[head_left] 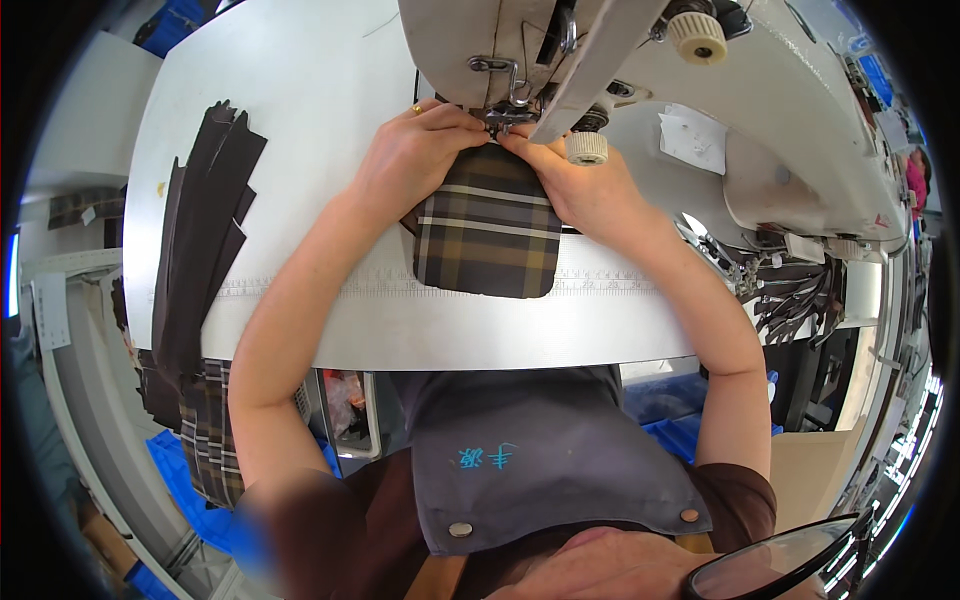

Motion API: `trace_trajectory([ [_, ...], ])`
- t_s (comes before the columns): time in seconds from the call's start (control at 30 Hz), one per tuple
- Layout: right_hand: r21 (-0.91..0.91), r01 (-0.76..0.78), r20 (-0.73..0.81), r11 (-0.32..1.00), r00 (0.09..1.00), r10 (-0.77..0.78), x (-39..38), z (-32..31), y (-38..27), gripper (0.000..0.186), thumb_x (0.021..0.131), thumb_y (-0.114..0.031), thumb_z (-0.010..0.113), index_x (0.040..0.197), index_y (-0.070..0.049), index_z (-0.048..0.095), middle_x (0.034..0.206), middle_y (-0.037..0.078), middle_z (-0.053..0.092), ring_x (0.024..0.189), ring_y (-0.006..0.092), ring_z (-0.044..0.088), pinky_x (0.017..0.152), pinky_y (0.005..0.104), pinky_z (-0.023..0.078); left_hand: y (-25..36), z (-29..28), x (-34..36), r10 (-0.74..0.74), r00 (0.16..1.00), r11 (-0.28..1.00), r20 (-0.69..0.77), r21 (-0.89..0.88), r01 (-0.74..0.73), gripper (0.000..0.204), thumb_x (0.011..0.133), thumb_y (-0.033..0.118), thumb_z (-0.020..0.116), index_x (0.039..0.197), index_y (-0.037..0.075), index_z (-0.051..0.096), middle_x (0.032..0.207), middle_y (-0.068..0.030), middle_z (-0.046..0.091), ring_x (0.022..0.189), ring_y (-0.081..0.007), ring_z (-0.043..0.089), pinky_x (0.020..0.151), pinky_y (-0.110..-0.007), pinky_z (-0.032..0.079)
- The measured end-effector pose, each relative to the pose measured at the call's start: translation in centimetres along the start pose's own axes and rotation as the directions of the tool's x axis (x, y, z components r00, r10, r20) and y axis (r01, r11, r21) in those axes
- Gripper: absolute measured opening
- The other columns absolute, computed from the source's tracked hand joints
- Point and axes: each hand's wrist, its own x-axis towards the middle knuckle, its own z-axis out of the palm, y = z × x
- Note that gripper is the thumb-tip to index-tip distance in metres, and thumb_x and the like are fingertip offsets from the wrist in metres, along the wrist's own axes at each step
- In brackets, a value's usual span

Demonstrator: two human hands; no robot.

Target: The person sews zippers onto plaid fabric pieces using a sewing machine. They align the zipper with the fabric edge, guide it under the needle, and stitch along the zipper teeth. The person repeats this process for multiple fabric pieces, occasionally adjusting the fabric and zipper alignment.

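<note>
A sewing machine (pixel 760 90) stands at the back of the white table (pixel 260 150), its needle and presser foot (pixel 505 118) low over a rounded piece of dark plaid fabric (pixel 485 230). My left hand (pixel 420 150) is closed at the fabric's upper edge, left of the foot, fingertips pressed together on it. My right hand (pixel 575 180) grips the same edge just right of the foot, thumb and fingers partly hidden behind the machine's lever. The piece lies across the printed ruler strip between my forearms.
Dark fabric strips (pixel 200 230) lie at the left, plaid pieces (pixel 205 430) hanging below them. Scissors (pixel 700 245), a white paper (pixel 690 140) and a heap of dark trimmings (pixel 800 305) are at the right. Blue bins (pixel 190 485) and a plastic basket (pixel 345 410) are below the table.
</note>
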Motion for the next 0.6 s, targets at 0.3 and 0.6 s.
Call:
trace_trajectory([
  [0.3,-0.005,0.029,0.033,1.0,0.999,-0.028,0.3,-0.7,-0.1,0.031,0.074,-0.003,0.062,0.104,-0.005,0.062,0.104,0.011,0.063,0.103,0.0291,0.056,0.089,0.0365,0.047,0.8,-0.7,-0.2,-0.073,0.997,0.997,0.033,-0.027,0.074,0.023,0.074,-0.005,0.061,0.094,0.004,0.07,0.09,-0.0092,0.068,0.085,-0.0272,0.064,0.076,-0.033,0.05],
  [0.6,-0.094,-0.324,0.021,0.941,0.945,0.328,-7.2,-8.9,-2.6,0.044,0.075,-0.001,0.065,0.118,-0.003,0.056,0.122,0.015,0.057,0.113,0.0328,0.054,0.094,0.0397,0.045,-0.3,-0.8,-0.3,-0.228,0.972,0.973,0.05,0.039,0.226,0.024,0.072,-0.001,0.063,0.094,0.008,0.067,0.1,-0.0053,0.065,0.098,-0.0222,0.058,0.097,-0.041,0.04],
])
